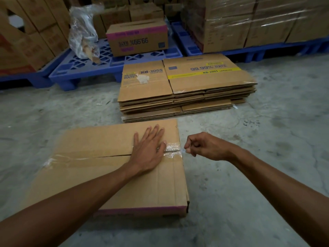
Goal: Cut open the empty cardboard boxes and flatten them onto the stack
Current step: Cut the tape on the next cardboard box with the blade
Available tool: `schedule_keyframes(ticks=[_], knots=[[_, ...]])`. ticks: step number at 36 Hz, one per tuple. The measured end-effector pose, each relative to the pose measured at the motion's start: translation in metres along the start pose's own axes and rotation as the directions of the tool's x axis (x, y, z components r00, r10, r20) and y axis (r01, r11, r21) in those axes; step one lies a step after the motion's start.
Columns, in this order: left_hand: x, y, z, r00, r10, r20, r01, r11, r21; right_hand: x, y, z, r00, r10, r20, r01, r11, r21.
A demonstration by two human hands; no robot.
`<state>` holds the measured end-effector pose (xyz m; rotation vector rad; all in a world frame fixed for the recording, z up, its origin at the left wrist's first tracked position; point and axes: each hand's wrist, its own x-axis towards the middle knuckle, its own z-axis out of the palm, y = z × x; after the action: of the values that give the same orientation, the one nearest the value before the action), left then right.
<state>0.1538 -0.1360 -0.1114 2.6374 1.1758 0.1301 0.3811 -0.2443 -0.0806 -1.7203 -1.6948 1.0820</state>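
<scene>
Top sheet of the flattened stack [204,75] ahead of me: "KB-2055", printed twice, and "99.99% RATE". Box [137,40] on the blue pallet [85,66]: "99.99%", upside down from my view.

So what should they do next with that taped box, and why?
Probably pull the tape free along the seam: the left hand presses the box, and the right hand pinches at the tape's end by the box's right edge.

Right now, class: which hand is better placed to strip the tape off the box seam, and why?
The right hand: its fingers pinch the loose tape end at the box edge. The left hand lies flat on top, steadying the box.
</scene>
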Motion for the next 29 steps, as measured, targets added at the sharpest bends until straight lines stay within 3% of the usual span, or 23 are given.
schedule_keyframes(ticks=[4, 8, 18, 20, 24, 29], knots=[[-0.001, 0.000, 0.001, 1.000, 0.007, 0.001, -0.007, 1.000, 0.009, 0.005, -0.004, 0.002, 1.000, 0.013, -0.015, -0.014, 1.000, -0.014], [0.005, 0.000, 0.000, 1.000, -0.001, -0.004, 0.001, 1.000, 0.009, 0.006, -0.003, 0.015, 0.988, 0.003, -0.152, -0.010, 0.999, -0.045], [0.006, 0.000, -0.004, 0.996, 0.019, 0.083, -0.024, 0.998, 0.055, -0.006, -0.011, 0.036, 0.950, 0.039, -0.310, -0.052, 0.998, -0.033], [0.002, 0.001, -0.002, 0.996, 0.026, 0.088, -0.033, 0.996, 0.077, -0.008, -0.010, 0.033, 0.966, 0.035, -0.257, -0.041, 0.999, -0.019], [0.001, 0.000, -0.003, 0.994, 0.025, 0.104, -0.032, 0.998, 0.063, -0.018, -0.010, 0.014, 0.999, 0.031, 0.016, -0.030, 0.999, -0.012], [0.004, -0.001, -0.006, 0.993, 0.034, 0.116, -0.041, 0.997, 0.062, -0.026, -0.009, 0.019, 1.000, 0.019, -0.003, -0.019, 1.000, 0.024]])
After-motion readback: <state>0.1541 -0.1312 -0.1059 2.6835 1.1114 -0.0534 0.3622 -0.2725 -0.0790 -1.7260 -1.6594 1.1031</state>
